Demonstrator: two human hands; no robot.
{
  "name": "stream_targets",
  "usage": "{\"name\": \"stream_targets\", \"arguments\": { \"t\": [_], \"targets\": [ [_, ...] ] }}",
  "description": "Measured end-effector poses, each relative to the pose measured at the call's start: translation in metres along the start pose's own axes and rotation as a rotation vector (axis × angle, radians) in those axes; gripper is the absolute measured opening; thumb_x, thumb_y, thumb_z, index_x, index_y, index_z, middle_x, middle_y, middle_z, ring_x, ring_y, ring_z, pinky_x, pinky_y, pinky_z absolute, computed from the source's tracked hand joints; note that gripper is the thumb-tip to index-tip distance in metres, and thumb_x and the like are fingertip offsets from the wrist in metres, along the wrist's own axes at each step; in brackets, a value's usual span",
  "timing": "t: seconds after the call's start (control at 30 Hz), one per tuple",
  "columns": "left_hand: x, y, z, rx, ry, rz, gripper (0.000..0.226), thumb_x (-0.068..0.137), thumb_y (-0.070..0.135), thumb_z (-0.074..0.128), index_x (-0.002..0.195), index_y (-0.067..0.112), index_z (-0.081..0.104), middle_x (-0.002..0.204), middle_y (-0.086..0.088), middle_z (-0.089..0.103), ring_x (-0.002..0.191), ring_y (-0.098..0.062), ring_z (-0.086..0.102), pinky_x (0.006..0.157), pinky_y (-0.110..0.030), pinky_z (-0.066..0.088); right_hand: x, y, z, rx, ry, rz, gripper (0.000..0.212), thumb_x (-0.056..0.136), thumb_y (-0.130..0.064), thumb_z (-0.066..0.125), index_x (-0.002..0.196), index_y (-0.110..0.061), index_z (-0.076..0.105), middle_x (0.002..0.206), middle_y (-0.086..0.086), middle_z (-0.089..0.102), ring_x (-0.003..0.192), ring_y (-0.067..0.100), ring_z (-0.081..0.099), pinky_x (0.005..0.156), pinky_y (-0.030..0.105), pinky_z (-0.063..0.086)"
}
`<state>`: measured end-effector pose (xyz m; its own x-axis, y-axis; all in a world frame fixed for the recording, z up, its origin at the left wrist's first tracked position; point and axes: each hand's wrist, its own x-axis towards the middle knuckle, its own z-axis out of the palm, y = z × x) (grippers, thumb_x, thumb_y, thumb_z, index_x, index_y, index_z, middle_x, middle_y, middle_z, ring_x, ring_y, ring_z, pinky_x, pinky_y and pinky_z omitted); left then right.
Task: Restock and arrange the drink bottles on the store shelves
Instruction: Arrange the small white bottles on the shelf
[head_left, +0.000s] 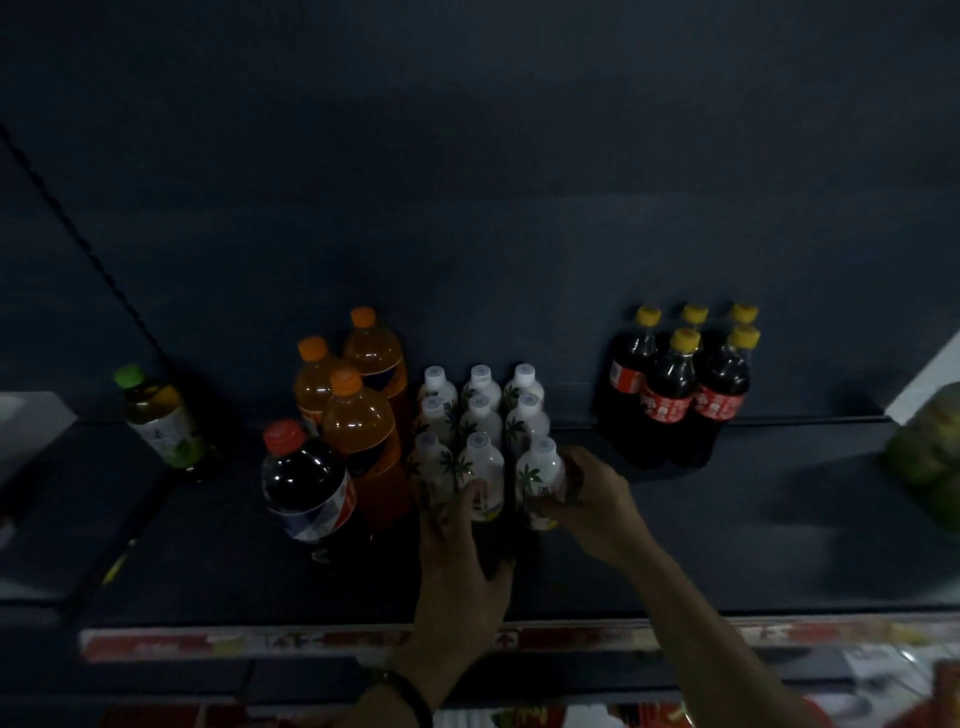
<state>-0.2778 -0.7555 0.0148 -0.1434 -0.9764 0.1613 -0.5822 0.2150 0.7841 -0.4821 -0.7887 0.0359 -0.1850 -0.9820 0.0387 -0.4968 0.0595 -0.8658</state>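
Several small white bottles with palm-tree labels (480, 410) stand in a three-wide block on the dark shelf (753, 545). My right hand (589, 499) wraps the front right white bottle (540, 475). My left hand (462, 551) grips the front middle white bottle (483, 467) low on its body. Three orange soda bottles (358, 410) and a large cola bottle with a red cap (306, 483) stand just left of the block. Several cola bottles with yellow caps (680, 384) are grouped at the back right.
A green-capped tea bottle (163, 415) stands alone at the left. A pale box (31, 426) sits at the far left edge, a green object (930, 452) at the far right. The shelf's front edge carries a red price strip (234, 644). A lower shelf shows below.
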Motion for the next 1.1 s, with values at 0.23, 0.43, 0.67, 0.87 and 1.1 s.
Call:
{"name": "stream_targets", "arguments": {
  "t": [0.23,0.43,0.67,0.87,1.1],
  "targets": [
    [-0.013,0.002,0.006,0.084,-0.114,-0.146,0.132,0.083,0.036,0.083,0.153,0.057,-0.027,0.168,0.008,-0.027,0.160,-0.032,-0.011,0.129,-0.059,0.018,0.006,0.008,0.024,-0.016,0.069,-0.020,0.048,0.075,-0.028,0.093,0.114,-0.029,0.064,0.108,-0.016,0.067,0.096,0.000,0.065,0.072,0.011,0.047],
    [-0.012,0.001,0.008,0.203,-0.181,-0.151,0.132,0.084,0.036,0.082,0.150,0.060,-0.030,0.162,0.002,-0.043,0.157,-0.045,-0.009,0.124,-0.059,0.028,0.005,0.014,0.033,-0.016,0.121,0.033,0.051,0.076,-0.034,0.093,0.115,-0.027,0.061,0.109,-0.011,0.068,0.096,0.003,0.065,0.071,0.016,0.051],
    [-0.010,0.002,0.008,0.202,-0.218,-0.173,0.133,0.086,0.034,0.081,0.147,0.063,-0.033,0.160,0.002,-0.049,0.159,-0.042,-0.014,0.125,-0.062,0.027,0.009,0.019,0.038,-0.015,0.102,0.061,0.056,0.075,-0.024,0.094,0.118,-0.022,0.058,0.111,-0.006,0.068,0.100,0.011,0.067,0.074,0.022,0.056],
    [-0.011,-0.001,0.005,0.177,-0.231,-0.156,0.127,0.087,0.037,0.079,0.147,0.066,-0.029,0.162,0.005,-0.042,0.159,-0.040,-0.011,0.126,-0.063,0.025,0.009,0.023,0.038,-0.023,0.082,0.080,0.056,0.078,-0.024,0.093,0.119,-0.018,0.057,0.110,-0.006,0.069,0.098,0.009,0.067,0.066,0.012,0.050],
    [-0.010,-0.022,-0.037,0.082,-0.220,-0.092,0.058,0.096,0.035,0.069,0.147,0.048,0.045,0.159,0.017,0.035,0.148,-0.012,0.035,0.121,-0.032,0.038,-0.018,0.011,0.041,-0.040,0.293,0.169,0.049,0.085,-0.045,0.083,0.109,-0.021,0.048,0.101,0.000,0.061,0.088,0.018,0.063,0.062,0.025,0.045]
  ]
}}
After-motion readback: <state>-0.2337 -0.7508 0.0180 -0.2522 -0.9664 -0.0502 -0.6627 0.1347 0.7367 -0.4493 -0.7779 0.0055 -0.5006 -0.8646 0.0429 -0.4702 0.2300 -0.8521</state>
